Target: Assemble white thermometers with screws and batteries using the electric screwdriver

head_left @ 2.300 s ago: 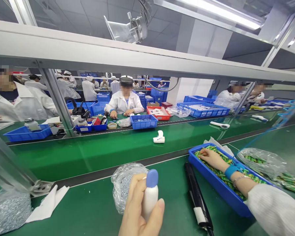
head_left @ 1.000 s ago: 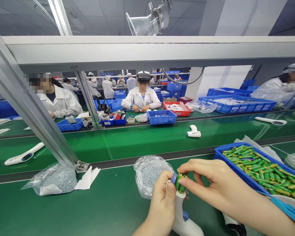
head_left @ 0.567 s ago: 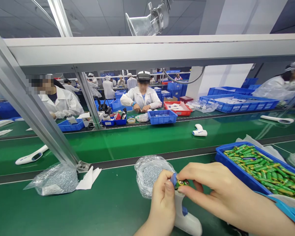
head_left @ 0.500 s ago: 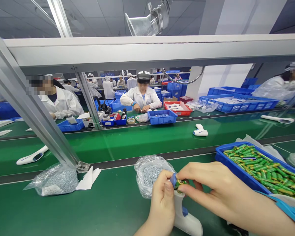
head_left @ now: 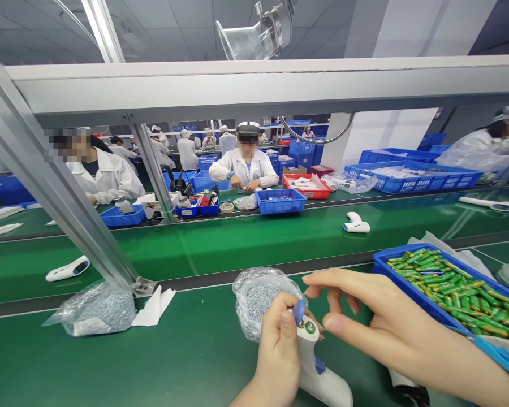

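Observation:
My left hand [head_left: 277, 353] is wrapped round a white handheld thermometer [head_left: 320, 373] with its handle end up. Its small blue battery cover [head_left: 298, 311] hangs open under my thumb, and a green battery end [head_left: 309, 327] shows in the handle. My right hand [head_left: 365, 316] hovers just right of the handle with fingers spread and nothing in them. A blue tray [head_left: 401, 282] of green batteries [head_left: 453, 288] stands at the right.
A clear bag of small screws [head_left: 258, 299] lies behind my hands, another bag [head_left: 94, 310] and a white paper [head_left: 152, 299] at the left by a slanted metal post [head_left: 59, 198]. White thermometers [head_left: 356, 224] ride the green conveyor [head_left: 220, 243]. People in white coats work opposite.
My right hand has let go of the green batteries, which now sit in the thermometer's handle, and has lifted away with fingers spread. Thermometers on the conveyor have drifted right.

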